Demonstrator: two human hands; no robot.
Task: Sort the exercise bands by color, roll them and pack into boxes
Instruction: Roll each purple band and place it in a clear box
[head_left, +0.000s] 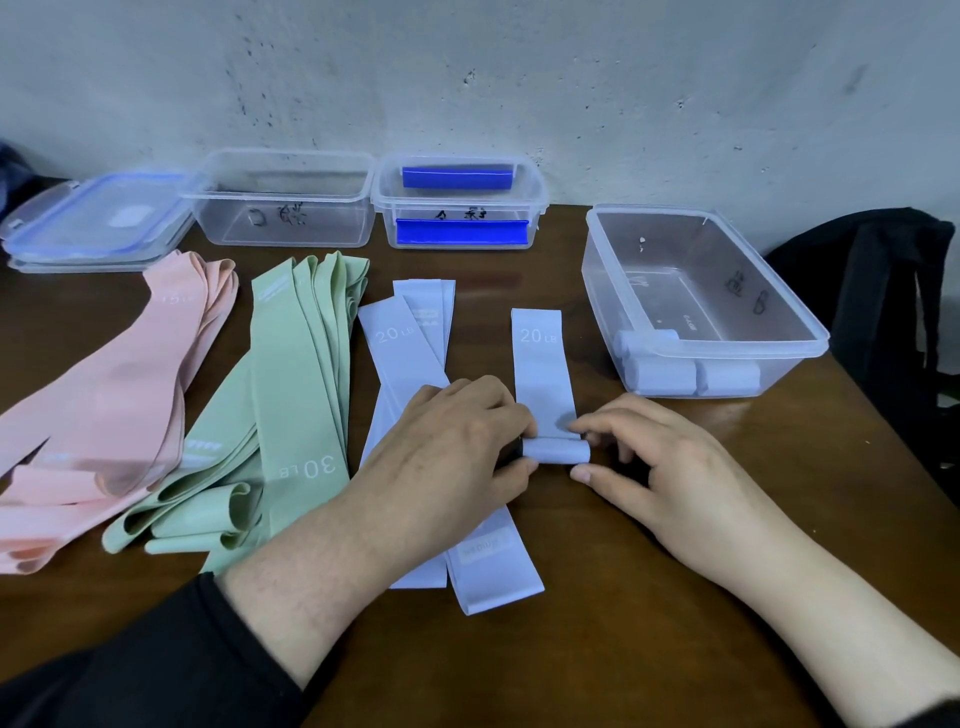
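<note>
Fingertips (527, 427) of the left hand (452, 441) and right hand (660, 457) pinch either end of a small roll started at the near end of a pale blue band (543, 374) lying flat on the table (675, 597). Risk: uneven pressure would skew or loosen the roll, and it may then unroll in the box (727, 306) beside the finished rolls (691, 376)

Left forearm wore black sleeve (156, 670), pushed back from wrist. Right forearm bare; dark cuff edge (935, 714) at frame corner.
</note>
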